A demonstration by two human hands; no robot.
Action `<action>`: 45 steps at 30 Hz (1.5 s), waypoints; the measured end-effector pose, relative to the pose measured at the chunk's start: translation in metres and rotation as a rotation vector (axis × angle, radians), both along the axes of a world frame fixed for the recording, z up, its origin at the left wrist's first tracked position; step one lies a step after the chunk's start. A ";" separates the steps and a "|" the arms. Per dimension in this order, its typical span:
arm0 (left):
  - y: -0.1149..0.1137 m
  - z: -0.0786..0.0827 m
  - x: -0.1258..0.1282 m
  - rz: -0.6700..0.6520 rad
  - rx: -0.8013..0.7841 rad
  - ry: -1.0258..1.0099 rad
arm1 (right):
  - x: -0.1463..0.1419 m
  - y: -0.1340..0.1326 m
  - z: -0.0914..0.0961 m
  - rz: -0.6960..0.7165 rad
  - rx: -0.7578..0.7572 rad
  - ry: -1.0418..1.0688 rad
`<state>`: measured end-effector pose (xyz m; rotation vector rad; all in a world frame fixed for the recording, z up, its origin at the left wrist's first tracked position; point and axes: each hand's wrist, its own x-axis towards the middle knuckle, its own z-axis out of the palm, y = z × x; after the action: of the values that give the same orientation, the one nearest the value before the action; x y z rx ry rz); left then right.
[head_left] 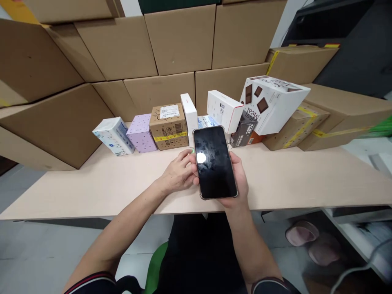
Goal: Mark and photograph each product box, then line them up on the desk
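Phone: We see a black flat phone with a shiny glass front and a thin clear case round its edge. It is up in the air in the middle of the view, just over the near edge of the pale wooden desk.
Screen: It looks dark. A round white spot of light shines on it, and there are grey smudges.
Right hand: Our right hand lies under the phone and wraps round it, with the fingers curled up its right side. We think this hand carries the weight.
Left hand: Our left hand pinches the left edge with thumb and fingertips. We think it steadies the phone so it does not tip.
Tilt: The glass faces up at us, which makes it easy to look at.
Row behind: A white and blue soft pack, a purple dotted box, a small brown cardboard box with yellow tape and a thin white box stand side by side at the back of the desk.
Leaning box: A big white box with brown squares sits tilted, with a small dark box partly under it.
Wall: Big brown cardboard boxes are stacked behind the row.
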<state>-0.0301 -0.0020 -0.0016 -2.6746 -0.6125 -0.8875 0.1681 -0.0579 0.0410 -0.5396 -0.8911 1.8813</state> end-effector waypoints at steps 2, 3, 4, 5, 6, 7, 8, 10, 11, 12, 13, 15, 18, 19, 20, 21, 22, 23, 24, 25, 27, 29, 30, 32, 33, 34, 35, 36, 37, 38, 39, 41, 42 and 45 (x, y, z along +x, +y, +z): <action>0.001 0.000 0.000 -0.002 0.009 -0.001 | -0.003 0.005 -0.001 0.036 -0.015 0.025; 0.001 0.000 0.000 -0.003 0.018 -0.014 | -0.003 0.007 -0.002 0.048 -0.028 0.043; 0.000 0.000 0.001 -0.005 0.024 -0.032 | -0.003 0.009 -0.002 0.051 -0.042 0.060; 0.000 0.001 0.001 -0.008 0.025 -0.048 | -0.003 0.010 -0.003 0.046 -0.053 0.073; 0.000 0.001 0.002 -0.010 0.020 -0.058 | -0.003 0.011 -0.004 0.038 -0.060 0.083; 0.000 0.001 0.002 -0.009 0.010 -0.059 | -0.003 0.011 -0.005 0.028 -0.066 0.091; 0.000 0.001 0.002 -0.006 0.003 -0.055 | -0.003 0.011 -0.006 0.019 -0.071 0.097; 0.000 0.001 0.002 0.004 0.003 -0.049 | -0.003 0.011 -0.007 0.015 -0.081 0.104; 0.000 0.001 0.002 0.004 0.009 -0.050 | -0.003 0.011 -0.007 0.018 -0.083 0.106; 0.000 0.001 0.002 0.000 0.018 -0.055 | -0.003 0.012 -0.007 0.023 -0.085 0.110; 0.000 0.001 0.003 -0.008 0.028 -0.062 | -0.003 0.012 -0.008 0.027 -0.089 0.120; 0.001 0.001 0.003 -0.031 0.038 -0.079 | -0.003 0.013 -0.008 0.037 -0.103 0.161; 0.001 0.001 0.003 -0.046 0.020 -0.103 | -0.002 0.015 -0.011 0.059 -0.143 0.268; 0.001 0.000 0.003 -0.043 0.003 -0.106 | -0.002 0.016 -0.012 0.066 -0.155 0.302; 0.001 0.000 0.003 -0.035 -0.016 -0.106 | -0.002 0.016 -0.013 0.071 -0.163 0.328; 0.001 0.000 0.003 -0.025 -0.038 -0.104 | -0.002 0.016 -0.014 0.072 -0.170 0.343; 0.001 0.000 0.002 -0.018 -0.058 -0.101 | -0.001 0.017 -0.015 0.069 -0.173 0.349; 0.001 0.000 0.002 -0.014 -0.076 -0.100 | -0.001 0.017 -0.016 0.064 -0.171 0.347; 0.001 0.000 0.002 -0.014 -0.089 -0.100 | -0.002 0.017 -0.016 0.056 -0.166 0.341; 0.001 0.000 0.002 -0.018 -0.094 -0.099 | -0.002 0.017 -0.016 0.048 -0.158 0.331; 0.000 0.000 0.002 -0.028 -0.074 -0.100 | -0.003 0.017 -0.014 0.034 -0.127 0.317; 0.000 0.000 0.002 -0.026 -0.033 -0.092 | -0.004 0.017 -0.012 0.031 -0.087 0.307; 0.000 0.001 0.002 -0.018 -0.016 -0.083 | -0.005 0.017 -0.011 0.032 -0.072 0.303; -0.001 0.001 0.002 0.001 0.010 -0.065 | -0.005 0.016 -0.008 0.037 -0.065 0.302; -0.001 0.002 0.002 0.004 0.017 -0.058 | -0.005 0.016 -0.007 0.042 -0.074 0.304; -0.001 0.002 0.003 0.003 0.023 -0.055 | -0.005 0.015 -0.006 0.047 -0.088 0.308; -0.001 0.003 0.003 0.000 0.031 -0.058 | -0.005 0.015 -0.006 0.056 -0.100 0.313; -0.001 0.003 0.004 -0.006 0.037 -0.064 | -0.004 0.015 -0.005 0.068 -0.110 0.317; -0.001 0.004 0.005 -0.011 0.044 -0.072 | -0.004 0.015 -0.005 0.081 -0.117 0.319; -0.001 0.004 0.006 -0.016 0.050 -0.082 | -0.003 0.015 -0.005 0.092 -0.123 0.321; -0.001 0.005 0.006 -0.019 0.057 -0.093 | -0.003 0.015 -0.005 0.101 -0.130 0.325; -0.002 0.005 0.007 -0.022 0.065 -0.102 | -0.003 0.015 -0.005 0.104 -0.161 0.334; -0.002 0.005 0.007 -0.016 0.060 -0.098 | -0.003 0.015 -0.005 0.096 -0.183 0.337; -0.002 0.006 0.005 0.000 -0.007 -0.077 | -0.001 0.014 -0.004 0.047 -0.227 0.331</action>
<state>-0.0248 -0.0043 0.0044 -2.6568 -0.6333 -0.9947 0.1667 -0.0440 0.0369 -0.3286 -0.4812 2.0527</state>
